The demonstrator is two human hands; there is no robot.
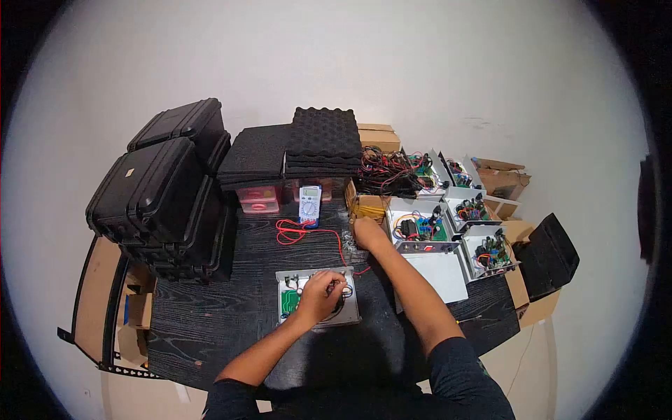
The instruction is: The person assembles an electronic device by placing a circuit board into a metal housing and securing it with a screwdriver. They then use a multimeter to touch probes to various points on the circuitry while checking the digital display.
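A metal case (339, 318) with its top off lies on the table in front of me, a green circuit board (289, 301) and wires inside it. My left hand (322, 294) is over the right half of this case, fingers curled together; whatever they hold is hidden. Farther forward, my right hand (367, 234) is at the near edge of a small cardboard box (367, 210) with yellow items in it. Its fingers are bent inward, and I cannot make out what is in them. Just left of that hand lie small loose-looking parts (353, 246).
A multimeter (309, 204) with red test leads (297, 230) stands behind the case. Several open cases with circuit boards (420, 227) are at the right, beside a white sheet (437, 276). Black hard cases (150, 189) are stacked left; foam sheets (322, 136) sit at the back.
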